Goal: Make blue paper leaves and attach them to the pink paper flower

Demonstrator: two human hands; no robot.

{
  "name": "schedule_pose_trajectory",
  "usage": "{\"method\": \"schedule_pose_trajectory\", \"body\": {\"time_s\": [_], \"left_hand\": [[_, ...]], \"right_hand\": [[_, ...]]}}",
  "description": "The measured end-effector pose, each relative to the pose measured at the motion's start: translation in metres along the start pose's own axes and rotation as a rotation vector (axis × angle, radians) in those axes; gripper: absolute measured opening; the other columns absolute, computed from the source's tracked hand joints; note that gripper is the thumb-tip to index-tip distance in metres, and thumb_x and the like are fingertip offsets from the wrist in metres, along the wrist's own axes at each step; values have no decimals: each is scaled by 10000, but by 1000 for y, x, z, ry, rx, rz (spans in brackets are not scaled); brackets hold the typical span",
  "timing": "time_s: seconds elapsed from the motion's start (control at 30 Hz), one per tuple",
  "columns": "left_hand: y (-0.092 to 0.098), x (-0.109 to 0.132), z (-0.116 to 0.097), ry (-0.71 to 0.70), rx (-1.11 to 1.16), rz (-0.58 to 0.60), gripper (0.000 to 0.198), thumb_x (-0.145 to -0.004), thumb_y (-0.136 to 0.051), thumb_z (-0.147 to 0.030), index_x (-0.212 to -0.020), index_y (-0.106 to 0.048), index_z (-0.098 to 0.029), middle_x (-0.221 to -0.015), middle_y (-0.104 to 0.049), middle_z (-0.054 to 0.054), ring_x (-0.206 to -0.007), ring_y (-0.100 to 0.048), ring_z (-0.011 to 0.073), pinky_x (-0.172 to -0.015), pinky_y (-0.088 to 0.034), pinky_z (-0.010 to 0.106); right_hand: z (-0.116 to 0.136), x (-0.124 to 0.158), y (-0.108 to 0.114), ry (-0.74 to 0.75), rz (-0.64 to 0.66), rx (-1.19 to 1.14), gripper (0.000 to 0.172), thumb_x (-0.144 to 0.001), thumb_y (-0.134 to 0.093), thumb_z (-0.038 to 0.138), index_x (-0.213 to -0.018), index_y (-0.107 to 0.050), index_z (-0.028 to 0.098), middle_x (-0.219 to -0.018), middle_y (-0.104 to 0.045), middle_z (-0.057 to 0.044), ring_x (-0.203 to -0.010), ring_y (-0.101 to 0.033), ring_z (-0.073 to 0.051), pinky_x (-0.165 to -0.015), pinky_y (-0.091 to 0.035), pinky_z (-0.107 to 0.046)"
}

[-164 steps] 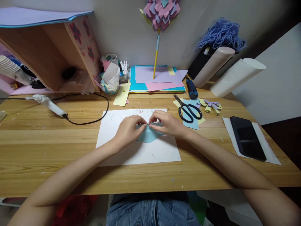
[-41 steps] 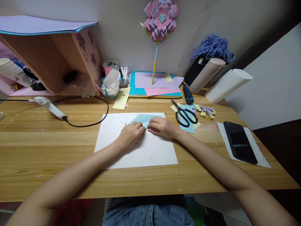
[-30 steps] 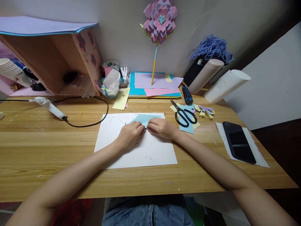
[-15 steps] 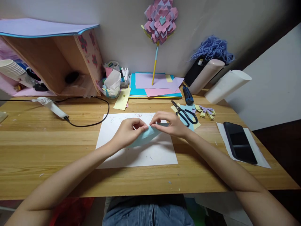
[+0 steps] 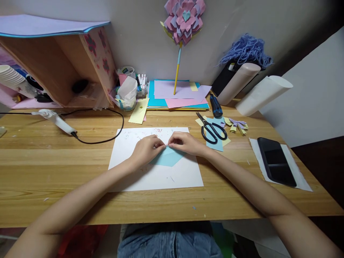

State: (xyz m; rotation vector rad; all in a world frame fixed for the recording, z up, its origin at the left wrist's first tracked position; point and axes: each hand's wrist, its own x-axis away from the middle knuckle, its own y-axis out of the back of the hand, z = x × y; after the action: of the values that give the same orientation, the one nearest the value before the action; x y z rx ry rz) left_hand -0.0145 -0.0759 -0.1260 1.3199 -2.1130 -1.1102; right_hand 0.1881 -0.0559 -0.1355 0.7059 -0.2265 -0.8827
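Observation:
A light blue sheet of folded paper [image 5: 170, 158] lies over a white sheet [image 5: 158, 181] on the wooden table. My left hand [image 5: 147, 148] pinches its upper edge between thumb and fingers. Close beside it, my right hand [image 5: 184, 142] pinches the same edge, so the fingertips of both hands nearly meet. The lower part of the blue paper spreads towards me with an angled outline. Its upper side corners are partly hidden by my hands.
Black-handled scissors [image 5: 211, 129] rest on paper scraps at the right, near a utility knife [image 5: 215, 106]. Further right is a black phone [image 5: 276, 162]. A glue gun [image 5: 55, 121] with its cable lies left. Behind stand a paper flower [image 5: 185, 19] and a paper stack [image 5: 161, 104].
The blue paper has come down flatter, and both hands have shifted slightly left with their pinch. My right fingers have drawn closer together. The camera view has moved a little.

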Motion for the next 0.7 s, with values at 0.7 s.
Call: {"method": "schedule_pose_trajectory", "body": {"time_s": [0.7], "left_hand": [[-7, 6, -9, -574, -880, -33, 214, -776, -384, -5, -675, -523, -132, -660, -535, 63, -606, -493, 181, -544, -336, 293]], "right_hand": [[-6, 5, -2, 486, -13, 768, 262, -874, -344, 106, -753, -571, 155, -759, -580, -61, -709, -475, -149, -594, -357, -258]]}}
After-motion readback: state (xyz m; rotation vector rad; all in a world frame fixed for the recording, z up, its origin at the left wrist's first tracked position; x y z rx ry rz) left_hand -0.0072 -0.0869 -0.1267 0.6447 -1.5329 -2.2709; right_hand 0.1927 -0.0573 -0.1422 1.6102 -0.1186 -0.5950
